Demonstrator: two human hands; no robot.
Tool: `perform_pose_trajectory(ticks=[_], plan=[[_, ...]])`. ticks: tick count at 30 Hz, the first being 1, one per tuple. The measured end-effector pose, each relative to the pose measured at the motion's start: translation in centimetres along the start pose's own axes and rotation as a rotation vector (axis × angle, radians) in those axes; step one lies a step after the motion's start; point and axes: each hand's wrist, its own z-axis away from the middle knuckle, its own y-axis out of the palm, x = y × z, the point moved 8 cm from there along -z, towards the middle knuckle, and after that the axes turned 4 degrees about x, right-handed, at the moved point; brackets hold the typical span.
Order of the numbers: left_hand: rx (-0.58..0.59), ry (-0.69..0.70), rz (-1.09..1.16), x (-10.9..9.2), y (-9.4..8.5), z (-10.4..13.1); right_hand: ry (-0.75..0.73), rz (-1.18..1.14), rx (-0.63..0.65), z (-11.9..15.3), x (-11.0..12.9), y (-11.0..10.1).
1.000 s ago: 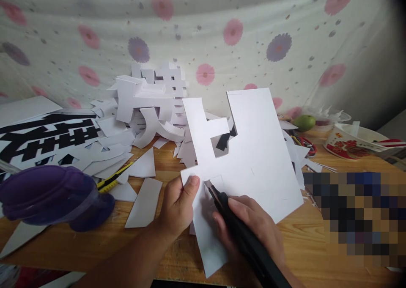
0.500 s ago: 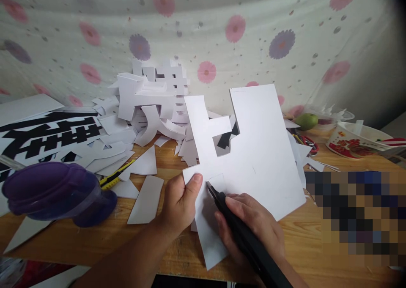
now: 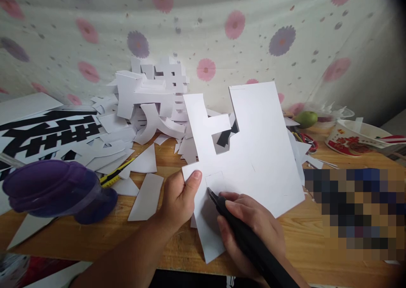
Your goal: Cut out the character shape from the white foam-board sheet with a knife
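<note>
A white foam board (image 3: 260, 152) with a stepped cutout is held tilted above the wooden table, faint lines marked on its surface. My left hand (image 3: 180, 195) pinches its left edge, thumb on the front face and the other fingers mostly hidden behind. In my right hand (image 3: 253, 220) is a black craft knife (image 3: 244, 233), its small metal tip touching the board just right of my left thumb. Beneath that tip, the lower part of the board lies in shadow. Through the cutout, a dark shape and pale scraps show.
Stacked white cut-out shapes (image 3: 142, 89) stand at the back. Black-and-white printed sheets (image 3: 63, 131) lie left, near a purple cup (image 3: 47, 188) and a yellow utility knife (image 3: 116, 174). White offcuts (image 3: 146, 197) lie on the table (image 3: 171, 245). Back right are a green fruit (image 3: 307, 119) and a paper bowl (image 3: 352, 140).
The knife tip has slid a little down the board, toward me. A faint outlined corner above it is now more exposed. My left hand keeps its hold.
</note>
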Motion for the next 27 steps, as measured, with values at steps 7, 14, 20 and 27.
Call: perform_pose_trajectory(ticks=[7, 14, 20, 27], plan=[[0.007, -0.023, -0.02, 0.7, -0.1, 0.1, 0.007, -0.011, 0.017, 0.0, 0.1, 0.0], [0.03, -0.03, -0.021, 0.8, 0.0, 0.0, 0.028, 0.011, 0.032, 0.0, -0.1, -0.1], [0.028, -0.042, 0.003, 0.9, -0.1, -0.1, 0.029, -0.012, 0.021, 0.5, 0.0, 0.1], [0.101, -0.113, 0.054, 1.0, 0.5, -0.4, 0.116, -0.034, 0.026, 1.0, -1.0, 0.1]])
